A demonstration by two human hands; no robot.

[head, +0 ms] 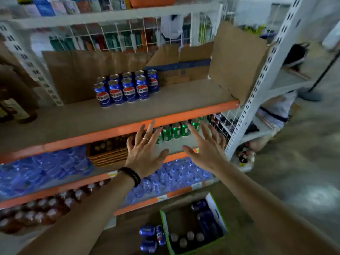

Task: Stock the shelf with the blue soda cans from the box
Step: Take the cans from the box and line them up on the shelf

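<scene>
Several blue soda cans [127,88] stand in two rows on the grey shelf [174,100] with the orange front edge. On the floor below sits an open cardboard box [219,214] with green edges, holding more blue cans [204,219]. Three loose blue cans [151,238] lie on the floor to its left. My left hand [145,151] and my right hand [206,146] are both in mid-air in front of the shelf edge, fingers spread, holding nothing. A black bead bracelet is on my left wrist.
Green cans [176,130] line the shelf below, beside a brown tray [108,151]. Blue water bottles [44,168] and brown bottles [36,210] fill lower shelves. Cardboard sheets [237,59] stand at the back and right of the top shelf. A person [276,107] crouches beyond the white upright [261,74].
</scene>
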